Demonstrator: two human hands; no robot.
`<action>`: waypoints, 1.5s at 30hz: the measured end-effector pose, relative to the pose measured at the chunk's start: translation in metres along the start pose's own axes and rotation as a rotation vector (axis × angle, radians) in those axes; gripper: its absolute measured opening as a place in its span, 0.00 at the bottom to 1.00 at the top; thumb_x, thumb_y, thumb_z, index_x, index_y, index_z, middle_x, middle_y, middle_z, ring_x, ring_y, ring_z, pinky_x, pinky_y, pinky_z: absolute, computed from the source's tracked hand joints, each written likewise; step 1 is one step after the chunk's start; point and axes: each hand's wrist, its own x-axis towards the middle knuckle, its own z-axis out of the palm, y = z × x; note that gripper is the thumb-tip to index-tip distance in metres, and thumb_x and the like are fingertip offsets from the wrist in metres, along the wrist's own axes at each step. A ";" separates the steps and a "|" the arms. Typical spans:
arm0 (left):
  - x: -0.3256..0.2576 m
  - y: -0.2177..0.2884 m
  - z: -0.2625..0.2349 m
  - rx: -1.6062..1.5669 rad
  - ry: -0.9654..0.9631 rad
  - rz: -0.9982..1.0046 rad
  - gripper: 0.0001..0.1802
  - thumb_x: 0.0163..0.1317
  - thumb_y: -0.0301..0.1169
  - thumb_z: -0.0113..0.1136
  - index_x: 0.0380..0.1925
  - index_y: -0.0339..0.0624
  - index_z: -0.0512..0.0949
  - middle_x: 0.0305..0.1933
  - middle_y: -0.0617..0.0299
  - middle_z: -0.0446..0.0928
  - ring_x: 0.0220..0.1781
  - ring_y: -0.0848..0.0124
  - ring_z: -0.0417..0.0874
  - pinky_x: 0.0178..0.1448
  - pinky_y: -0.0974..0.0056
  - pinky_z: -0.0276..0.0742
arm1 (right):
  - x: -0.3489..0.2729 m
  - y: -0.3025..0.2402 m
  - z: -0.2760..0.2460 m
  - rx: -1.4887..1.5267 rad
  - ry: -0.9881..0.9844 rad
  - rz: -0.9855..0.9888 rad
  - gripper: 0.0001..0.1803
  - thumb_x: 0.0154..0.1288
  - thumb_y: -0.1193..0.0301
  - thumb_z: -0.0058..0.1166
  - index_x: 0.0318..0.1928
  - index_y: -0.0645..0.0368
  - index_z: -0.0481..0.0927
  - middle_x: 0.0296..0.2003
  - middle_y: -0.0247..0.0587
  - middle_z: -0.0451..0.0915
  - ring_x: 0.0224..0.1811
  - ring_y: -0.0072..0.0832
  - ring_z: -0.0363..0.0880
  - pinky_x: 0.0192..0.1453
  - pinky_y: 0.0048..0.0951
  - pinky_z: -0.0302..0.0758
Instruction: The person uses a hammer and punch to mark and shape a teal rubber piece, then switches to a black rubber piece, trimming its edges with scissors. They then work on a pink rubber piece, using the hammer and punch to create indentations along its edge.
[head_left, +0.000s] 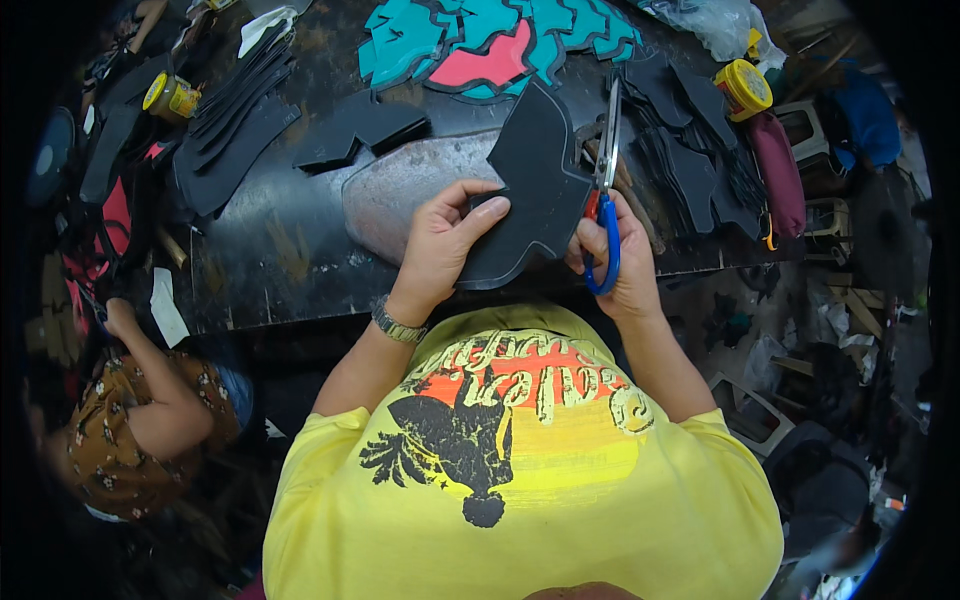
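My left hand (445, 243) grips a black cut-out sheet piece (535, 180), thumb on top, holding it above the front of the dark worktable (280, 250). My right hand (615, 262) holds blue-handled scissors (605, 190), whose blades point away from me along the right edge of the black piece. Both hands are close together just in front of my chest. A metal wristwatch (398, 324) sits on my left wrist.
Teal and pink cut shapes (490, 45) lie at the table's far side. Stacks of black cut pieces lie left (235, 120) and right (690, 150). Two yellow-lidded tins (742, 88) (168, 96) and a maroon pouch (778, 170) are there. Another person (135, 420) sits at lower left.
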 end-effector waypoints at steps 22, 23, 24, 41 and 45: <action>-0.038 -0.004 -0.013 0.275 -0.174 -0.052 0.10 0.69 0.30 0.69 0.45 0.36 0.84 0.39 0.66 0.85 0.40 0.81 0.81 0.46 0.72 0.78 | 0.028 0.005 0.024 -0.028 0.058 -0.183 0.24 0.60 0.83 0.68 0.54 0.52 0.73 0.37 0.33 0.85 0.32 0.21 0.87 0.25 0.21 0.84; -0.041 -0.003 -0.017 0.265 -0.192 -0.043 0.09 0.69 0.29 0.67 0.45 0.36 0.84 0.41 0.65 0.85 0.42 0.81 0.82 0.49 0.72 0.78 | 0.027 0.005 0.025 -0.037 0.053 -0.173 0.24 0.61 0.83 0.67 0.54 0.51 0.73 0.38 0.33 0.85 0.32 0.21 0.87 0.25 0.21 0.84; -0.043 -0.002 -0.020 0.272 -0.232 -0.033 0.11 0.69 0.28 0.67 0.49 0.35 0.83 0.44 0.64 0.84 0.45 0.80 0.82 0.52 0.71 0.78 | 0.027 0.005 0.025 -0.049 0.047 -0.168 0.25 0.61 0.83 0.67 0.54 0.51 0.73 0.38 0.33 0.85 0.33 0.21 0.87 0.25 0.21 0.84; -0.006 0.007 -0.009 -0.204 -0.044 -0.055 0.17 0.68 0.26 0.69 0.54 0.30 0.79 0.47 0.57 0.86 0.43 0.74 0.88 0.49 0.68 0.87 | 0.001 -0.011 -0.009 -0.344 -0.090 -0.157 0.17 0.69 0.65 0.63 0.51 0.60 0.74 0.35 0.34 0.78 0.33 0.21 0.80 0.38 0.22 0.73; 0.004 0.004 0.000 -0.163 -0.002 0.006 0.18 0.65 0.23 0.70 0.53 0.30 0.80 0.48 0.57 0.86 0.46 0.73 0.88 0.54 0.66 0.86 | -0.029 -0.017 -0.037 -0.590 -0.151 0.070 0.45 0.62 0.32 0.60 0.56 0.63 0.73 0.37 0.37 0.78 0.35 0.22 0.80 0.40 0.23 0.76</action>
